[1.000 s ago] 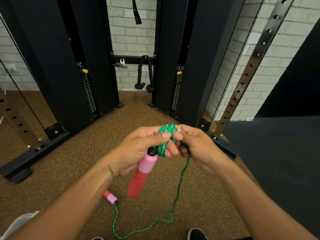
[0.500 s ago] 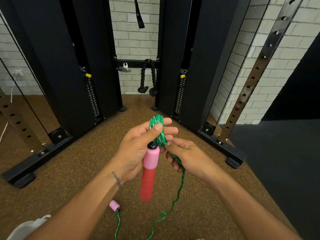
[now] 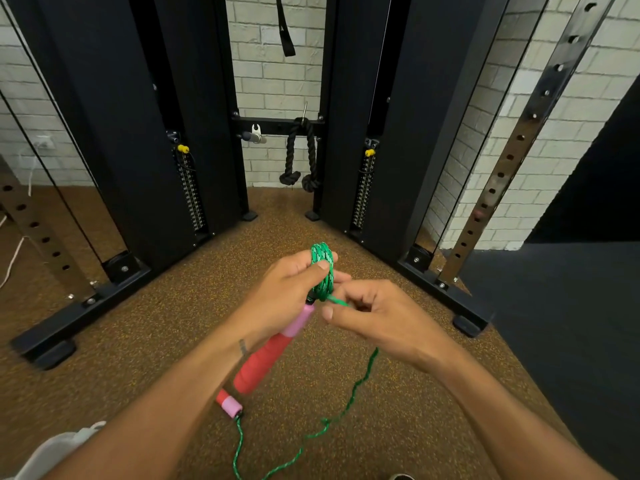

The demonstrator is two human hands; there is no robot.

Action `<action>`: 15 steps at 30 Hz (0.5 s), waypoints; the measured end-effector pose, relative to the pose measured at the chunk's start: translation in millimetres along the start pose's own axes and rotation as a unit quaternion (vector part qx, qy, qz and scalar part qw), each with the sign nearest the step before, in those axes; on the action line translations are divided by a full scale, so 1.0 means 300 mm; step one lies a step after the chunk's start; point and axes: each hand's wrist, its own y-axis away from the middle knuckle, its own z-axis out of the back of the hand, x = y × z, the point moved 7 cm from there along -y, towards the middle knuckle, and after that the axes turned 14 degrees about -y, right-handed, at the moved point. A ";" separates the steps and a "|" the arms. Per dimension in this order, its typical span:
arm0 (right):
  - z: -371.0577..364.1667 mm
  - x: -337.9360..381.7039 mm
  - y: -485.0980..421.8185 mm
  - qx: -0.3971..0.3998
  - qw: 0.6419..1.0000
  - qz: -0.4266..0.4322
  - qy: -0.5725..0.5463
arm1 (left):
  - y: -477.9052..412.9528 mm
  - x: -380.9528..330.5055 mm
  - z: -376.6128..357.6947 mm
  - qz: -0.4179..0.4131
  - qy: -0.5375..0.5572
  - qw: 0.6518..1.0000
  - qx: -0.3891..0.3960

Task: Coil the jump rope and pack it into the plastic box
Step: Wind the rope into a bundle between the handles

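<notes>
- Your left hand (image 3: pixel 287 289) is gripping the green coil (image 3: pixel 323 268), and its fingers are hiding the coil's far side.
- Just right of the coil, your right hand (image 3: pixel 381 320) is pinching the loose rope (image 3: pixel 367 368).
- Below the coil, the red handle (image 3: pixel 270 355) is hanging. The second handle (image 3: pixel 231 407) is lying on the floor (image 3: pixel 138 341), partly behind your forearm.
- The frame edge is cutting off a white object (image 3: pixel 59 445), and I cannot tell what it is.

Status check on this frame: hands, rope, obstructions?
Left hand grips green coil, red handle hanging below. Right hand pinches the rope strand beside the coil. Second handle, loose rope on floor; no obstruction seen.
</notes>
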 end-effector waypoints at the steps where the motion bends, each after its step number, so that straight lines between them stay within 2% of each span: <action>1: 0.007 0.010 0.000 -0.007 1.000 0.015 -0.012 | 0.000 0.002 -0.002 0.007 -0.009 1.000 0.005; 4: 0.043 0.023 -0.008 -0.036 0.997 0.050 -0.054 | 0.014 -0.001 -0.009 0.032 -0.037 0.999 0.012; 7: 0.071 0.028 -0.013 -0.054 0.992 0.071 -0.089 | 0.037 -0.025 -0.057 0.034 0.079 0.992 0.092; 10: 0.116 0.038 -0.021 -0.103 0.986 0.103 -0.076 | 0.048 -0.044 -0.074 0.017 0.108 0.980 0.165; 12: 0.137 0.028 -0.026 -0.118 0.982 0.099 -0.112 | 0.050 -0.042 -0.087 0.002 0.112 0.971 0.211; 15: 0.148 0.008 -0.031 -0.127 0.983 0.069 -0.114 | 0.048 -0.035 -0.094 -0.028 0.102 0.966 0.237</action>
